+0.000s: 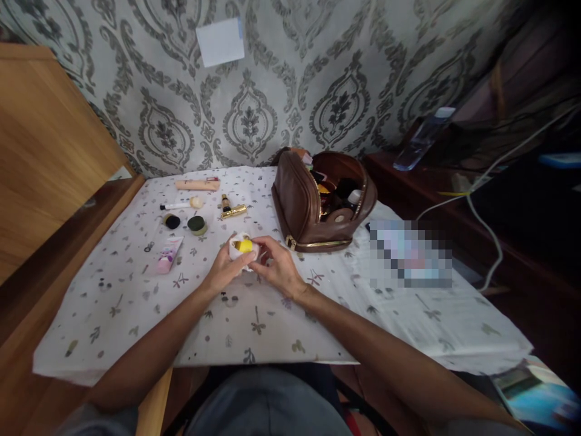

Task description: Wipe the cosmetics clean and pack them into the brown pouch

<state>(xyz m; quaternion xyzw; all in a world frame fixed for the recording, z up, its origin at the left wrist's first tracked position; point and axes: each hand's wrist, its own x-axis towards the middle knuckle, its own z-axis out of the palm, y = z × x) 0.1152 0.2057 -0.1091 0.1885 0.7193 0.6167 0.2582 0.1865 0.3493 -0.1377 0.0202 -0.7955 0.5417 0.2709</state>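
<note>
Near the middle of the cloth-covered table, a small yellow item (245, 245) sits in a white wrapping (236, 249). My left hand (224, 266) is closed around the wrapping's left side. On its right side, my right hand (278, 266) pinches the wrapping with bent fingers. Beyond my hands lie a gold tube (233, 211) and a small dark bottle (226, 203). To the left are a dark green round jar (196, 225), a black round item (172, 221) and a pink tube (169, 255). An open brown bag (299, 206) with cosmetics inside stands right of my hands.
A brush (179, 206) and a peach-coloured tube (197, 185) lie at the back left. A pixelated item (411, 253) is on the table's right side. Behind it are a clear bottle (422, 140) and a white cable (494, 242). A wooden panel (54, 145) borders the left.
</note>
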